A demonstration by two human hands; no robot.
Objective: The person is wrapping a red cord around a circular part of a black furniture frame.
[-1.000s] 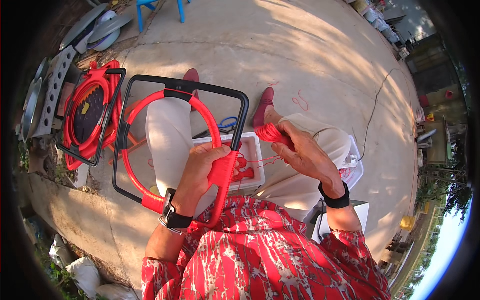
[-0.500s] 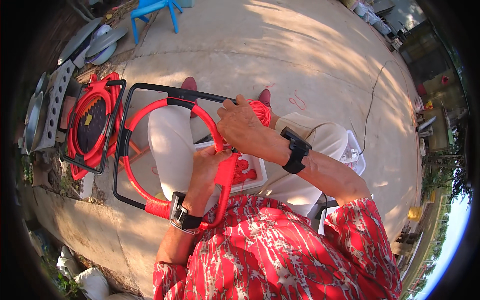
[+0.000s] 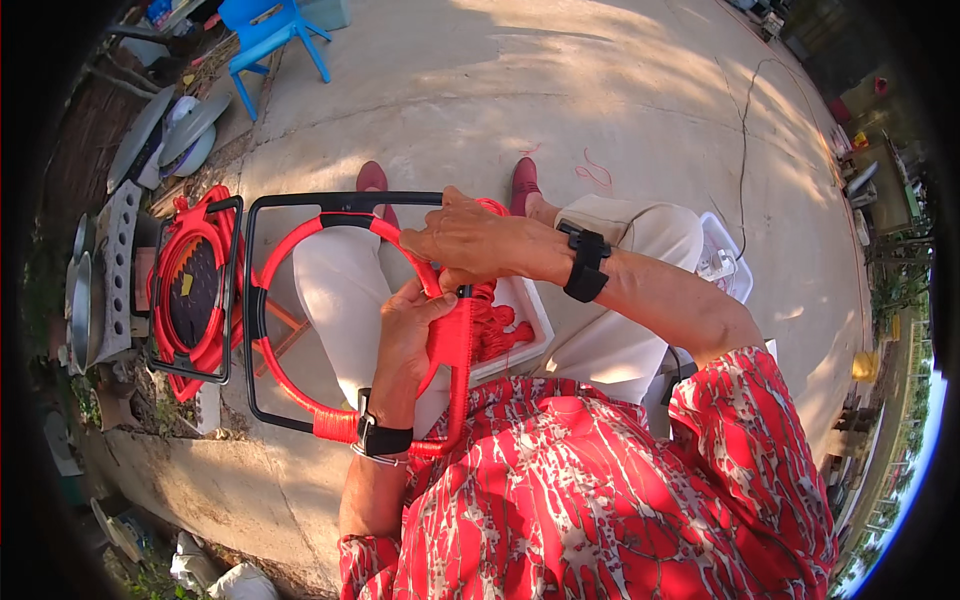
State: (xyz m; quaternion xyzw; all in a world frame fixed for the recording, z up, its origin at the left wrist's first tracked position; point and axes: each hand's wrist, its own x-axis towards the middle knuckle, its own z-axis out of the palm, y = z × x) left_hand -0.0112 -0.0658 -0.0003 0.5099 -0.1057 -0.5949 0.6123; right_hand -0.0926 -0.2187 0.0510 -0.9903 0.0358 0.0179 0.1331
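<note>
While the person sits on the concrete ground [image 3: 520, 90], scanning left to right: metal basins [image 3: 165, 130] and a grey cinder block [image 3: 118, 270] lie at far left, with a blue plastic chair [image 3: 265, 35] above them. Next comes a finished frame [image 3: 195, 290], black outer square with red-wrapped ring, lying flat on the ground. Just beside it, across the lap, is the frame in progress [image 3: 300, 300]: black square rim, red ring inside, right edge already bound in red cord [image 3: 455, 345]. Left hand [image 3: 410, 330] is closed around that wrapped edge, fingers curled tight on it. Right hand [image 3: 470, 240] has swung over from the right side a second ago and now sits on the frame's top right corner, fingers bent, pinching a loop of red cord against the rim. Likely that means one more turn of cord is being carried over the bar. A white tray [image 3: 520, 320] holding loose cord lies on the lap under the right forearm. Black wrist bands on both arms. A thin cable [image 3: 745, 120] trails across the ground at right.
</note>
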